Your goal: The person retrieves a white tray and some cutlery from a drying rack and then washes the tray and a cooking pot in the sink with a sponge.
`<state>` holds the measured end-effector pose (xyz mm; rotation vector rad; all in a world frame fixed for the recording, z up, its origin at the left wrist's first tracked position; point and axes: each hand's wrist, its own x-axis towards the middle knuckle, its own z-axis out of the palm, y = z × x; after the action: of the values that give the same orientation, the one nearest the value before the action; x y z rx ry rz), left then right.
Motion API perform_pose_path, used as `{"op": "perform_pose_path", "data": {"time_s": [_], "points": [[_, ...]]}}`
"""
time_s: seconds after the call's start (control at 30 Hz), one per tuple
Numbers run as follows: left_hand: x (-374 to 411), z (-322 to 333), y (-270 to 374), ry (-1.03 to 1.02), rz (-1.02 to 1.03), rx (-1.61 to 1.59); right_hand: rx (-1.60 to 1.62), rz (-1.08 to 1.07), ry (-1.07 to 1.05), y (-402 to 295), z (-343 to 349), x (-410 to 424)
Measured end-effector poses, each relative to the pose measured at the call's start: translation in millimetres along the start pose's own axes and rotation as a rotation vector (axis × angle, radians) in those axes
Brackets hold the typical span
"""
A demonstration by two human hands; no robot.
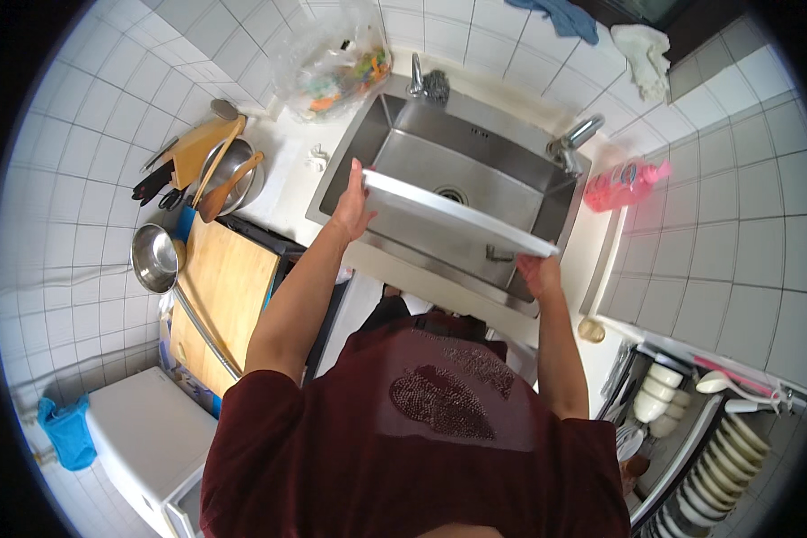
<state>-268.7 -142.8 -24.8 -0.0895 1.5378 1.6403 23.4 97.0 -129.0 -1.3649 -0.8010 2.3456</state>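
A flat panel or tray with a bright white edge (460, 212) is held at a slant over the stainless steel sink (417, 148). My left hand (354, 208) grips its left end, with the fingers pointing up and the thumb on the near side. At the right end, lower in the picture, my right hand (536, 270) holds the panel from beneath, its fingertips partly hidden. Just beyond the white edge shows part of the round drain (452, 195). The panel's material and its far face cannot be made out.
Behind the sink stand a small spout (415, 77) with a dark scouring pad (437, 86), and a chrome faucet (575, 142). A pink soap bottle (622, 186) is at right. At left are a plastic bag of scraps (336, 74), a knife block (202, 144) and a wooden board (222, 282).
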Motion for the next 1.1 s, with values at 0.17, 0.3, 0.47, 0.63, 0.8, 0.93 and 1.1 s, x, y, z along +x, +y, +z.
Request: {"op": "perform_pose_path", "data": {"time_s": [0.17, 0.3, 0.47, 0.63, 0.8, 0.93, 1.1], "points": [[-19, -11, 30, -0.177, 0.196, -0.114, -0.014, -0.234, 0.003, -48, 52, -49], [15, -8, 22, -0.127, -0.066, 0.053, -0.061, 0.023, 0.005, -9, 10, -12], [15, -43, 23, -0.205, 0.068, 0.002, 0.008, -0.145, 0.129, -11, 53, -44], [31, -41, 21, -0.222, 0.267, -0.077, 0.004, -0.176, 0.153, -17, 72, -50], [43, -45, 7, -0.156, 0.035, -0.012, 0.04, -0.212, 0.188, -7, 66, -54], [29, -48, 31, -0.309, 0.303, -0.22, 0.034, -0.38, 0.115, -40, 104, -82], [64, -47, 4, -0.165, -0.043, 0.021, 0.001, -0.133, 0.265, 13, 46, -31]]}}
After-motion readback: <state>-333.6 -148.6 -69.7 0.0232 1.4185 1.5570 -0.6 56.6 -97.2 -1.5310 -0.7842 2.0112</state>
